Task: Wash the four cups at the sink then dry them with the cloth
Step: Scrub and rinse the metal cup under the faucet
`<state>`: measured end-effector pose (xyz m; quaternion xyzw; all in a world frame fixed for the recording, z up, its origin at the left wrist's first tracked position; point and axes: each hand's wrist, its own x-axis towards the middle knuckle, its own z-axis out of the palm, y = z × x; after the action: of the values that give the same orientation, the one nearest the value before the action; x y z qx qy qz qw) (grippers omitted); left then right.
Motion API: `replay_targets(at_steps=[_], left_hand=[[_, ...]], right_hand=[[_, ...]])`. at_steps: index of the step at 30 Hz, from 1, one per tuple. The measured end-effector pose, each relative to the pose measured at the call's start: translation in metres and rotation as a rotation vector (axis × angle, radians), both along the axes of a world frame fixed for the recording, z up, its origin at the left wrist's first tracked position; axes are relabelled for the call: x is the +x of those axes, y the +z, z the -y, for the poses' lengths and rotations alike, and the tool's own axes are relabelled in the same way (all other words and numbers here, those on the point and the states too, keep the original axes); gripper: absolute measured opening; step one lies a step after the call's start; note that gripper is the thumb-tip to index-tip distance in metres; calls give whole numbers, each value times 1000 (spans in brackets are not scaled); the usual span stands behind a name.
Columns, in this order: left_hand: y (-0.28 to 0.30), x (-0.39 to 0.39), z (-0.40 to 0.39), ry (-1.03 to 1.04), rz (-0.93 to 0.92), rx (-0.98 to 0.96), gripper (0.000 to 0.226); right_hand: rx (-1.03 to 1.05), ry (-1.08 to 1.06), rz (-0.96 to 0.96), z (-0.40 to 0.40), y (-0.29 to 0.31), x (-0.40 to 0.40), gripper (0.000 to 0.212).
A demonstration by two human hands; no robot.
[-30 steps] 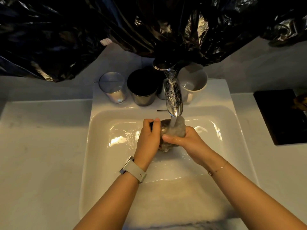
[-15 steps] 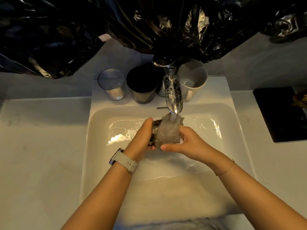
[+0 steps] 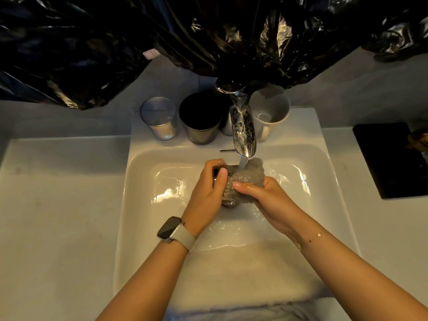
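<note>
Over the white sink (image 3: 148, 205), my left hand (image 3: 206, 198) grips a dark cup (image 3: 228, 203), mostly hidden, with the thumb on top. My right hand (image 3: 268, 200) holds a wet grey cloth (image 3: 246, 179) wrapped against the cup. Water runs from the chrome tap (image 3: 243, 133) onto the cloth. On the sink's back ledge stand three cups: a clear glass (image 3: 159, 118) at left, a dark metal cup (image 3: 200, 121) beside it, and a white mug (image 3: 269, 114) right of the tap.
Black plastic sheeting (image 3: 208, 31) hangs over the wall behind the tap. A black tray (image 3: 389, 158) lies on the right counter. The pale counter (image 3: 58, 205) stretches left of the sink. Water pools in the basin.
My left wrist has turned, so the watch face now points up and the thumb lies over the cup. The cloth has shifted round the cup under the stream.
</note>
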<state>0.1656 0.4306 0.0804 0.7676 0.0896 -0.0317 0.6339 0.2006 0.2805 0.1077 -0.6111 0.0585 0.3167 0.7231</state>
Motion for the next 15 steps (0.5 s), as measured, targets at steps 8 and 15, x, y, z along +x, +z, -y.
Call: replay_targets(at_steps=[8, 15], left_hand=[[11, 15, -3, -13, -427, -282, 50], [1, 8, -7, -99, 17, -154, 24]], right_hand=[[-151, 33, 301, -3, -1, -7, 26], [19, -14, 8, -1, 6, 11, 15]])
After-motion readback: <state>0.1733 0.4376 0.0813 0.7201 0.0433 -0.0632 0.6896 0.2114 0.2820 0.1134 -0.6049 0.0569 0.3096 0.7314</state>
